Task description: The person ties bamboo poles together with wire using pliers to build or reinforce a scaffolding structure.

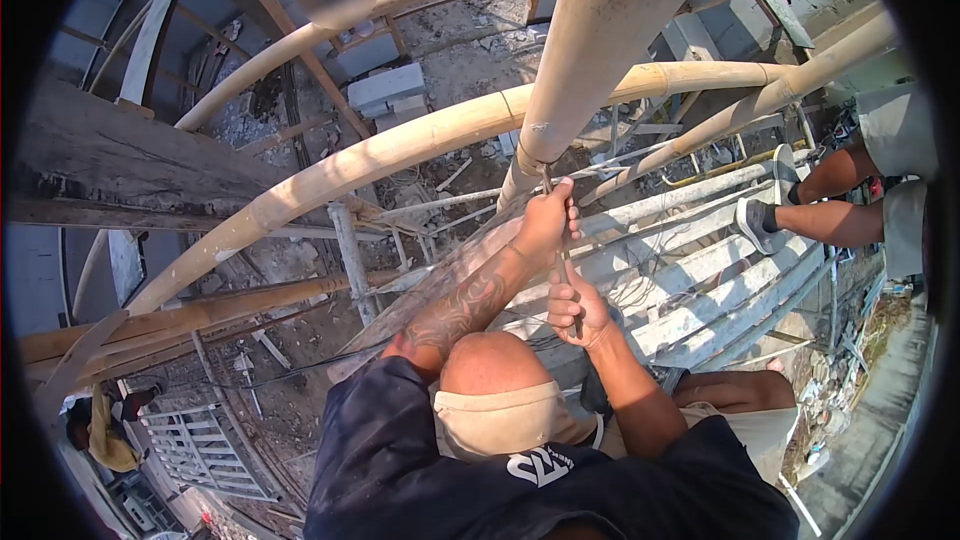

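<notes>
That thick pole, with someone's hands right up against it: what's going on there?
A person high on a bamboo and timber frame grips a slim, dark tool with both bare hands. The left hand is the nearer to the thick pole, and the right hand holds the tool lower down. The tool's far end is up at the pole, by a thin dark binding; whether it is hooked on is too small to tell. Off to the right are another person's legs.

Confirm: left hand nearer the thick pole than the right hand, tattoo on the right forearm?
The side is wrong: the head view shows the tattoo on the left forearm. The left hand is nearer the thick pole than the right hand.
</notes>
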Action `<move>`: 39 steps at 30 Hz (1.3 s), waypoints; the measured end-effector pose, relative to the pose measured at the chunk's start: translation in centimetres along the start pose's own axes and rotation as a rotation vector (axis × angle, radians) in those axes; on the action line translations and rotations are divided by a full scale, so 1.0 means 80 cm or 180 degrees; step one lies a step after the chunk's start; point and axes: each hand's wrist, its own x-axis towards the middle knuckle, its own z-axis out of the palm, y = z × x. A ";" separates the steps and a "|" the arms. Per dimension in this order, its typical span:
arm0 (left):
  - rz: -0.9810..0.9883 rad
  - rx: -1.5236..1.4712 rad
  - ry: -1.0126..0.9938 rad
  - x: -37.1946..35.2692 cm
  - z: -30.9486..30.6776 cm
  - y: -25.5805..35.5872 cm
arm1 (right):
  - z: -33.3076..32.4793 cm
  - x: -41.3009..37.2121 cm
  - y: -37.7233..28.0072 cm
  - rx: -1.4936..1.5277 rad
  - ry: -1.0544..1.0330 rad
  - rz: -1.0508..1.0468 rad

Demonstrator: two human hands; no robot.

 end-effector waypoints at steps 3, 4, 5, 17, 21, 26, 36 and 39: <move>0.0205 -0.0004 0.0346 0.007 0.016 -0.022 | 0.006 -0.025 -0.018 -0.0876 0.0304 -0.0235; 0.0383 0.0030 0.0613 0.009 0.022 -0.026 | 0.011 -0.030 -0.018 -0.2998 0.0936 -0.1213; 0.0364 0.0025 0.0620 0.018 0.023 -0.037 | 0.019 -0.038 -0.013 -0.5101 0.1557 -0.2206; -0.0373 -0.0242 0.0025 -0.035 0.011 0.011 | 0.001 -0.004 0.020 0.0003 0.0011 0.0201; -0.0018 -0.0045 0.0002 -0.006 0.007 -0.013 | 0.001 -0.031 -0.004 -0.1819 0.0773 -0.0326; 0.1017 -0.0251 0.0369 0.035 0.031 -0.057 | 0.022 -0.015 -0.025 -0.7660 0.2915 -0.3150; 0.1983 -0.0011 0.0686 0.069 0.031 -0.063 | -0.085 0.033 -0.103 -0.7506 0.2612 -0.3486; 0.1970 0.0081 0.0755 0.072 0.031 -0.065 | -0.097 0.040 -0.115 -0.7414 0.2398 -0.3533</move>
